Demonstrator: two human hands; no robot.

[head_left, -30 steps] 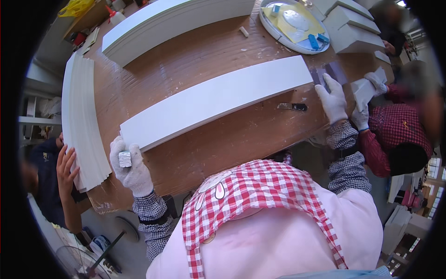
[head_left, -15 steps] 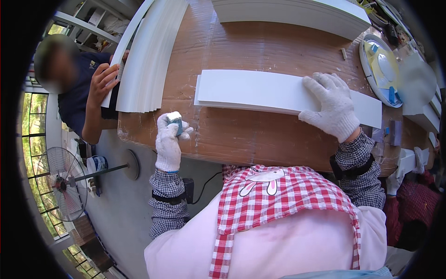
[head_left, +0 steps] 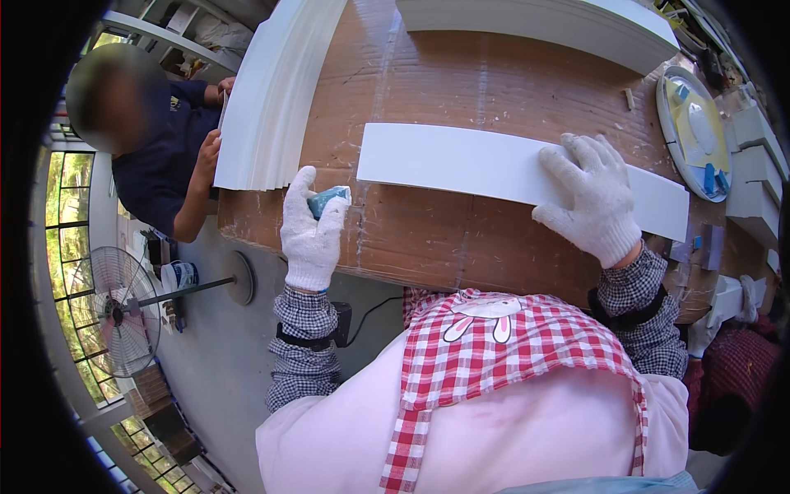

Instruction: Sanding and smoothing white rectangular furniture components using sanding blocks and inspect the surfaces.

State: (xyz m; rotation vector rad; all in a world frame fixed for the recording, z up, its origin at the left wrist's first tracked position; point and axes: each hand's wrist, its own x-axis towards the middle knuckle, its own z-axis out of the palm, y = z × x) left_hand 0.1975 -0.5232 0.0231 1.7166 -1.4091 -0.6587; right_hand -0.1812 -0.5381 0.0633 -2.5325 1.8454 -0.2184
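A small blue-green block (head_left: pixel 329 201) with a whitish edge is gripped between the thumb and fingers of my gloved left hand (head_left: pixel 311 235), just off the left end of a white strip. That long, flat white strip (head_left: pixel 448 160) lies crosswise on the cardboard-covered table (head_left: pixel 403 226). My gloved right hand (head_left: pixel 594 193) rests on the strip's right part, palm down with fingers spread. Whether another strip lies beneath it cannot be seen clearly.
At the left, another person's hand (head_left: pixel 209 156) touches a stack of white strips (head_left: pixel 276 90). A second white stack (head_left: pixel 539 29) stands at the far edge. An oval tray (head_left: pixel 671 140) holds blue pieces on the right. A floor fan (head_left: pixel 115 311) stands left of the table.
My left hand has turned the block, so its blue-green side shows. The offset strip edges at the left end no longer show. The other person's raised strip has come down beside the stack.
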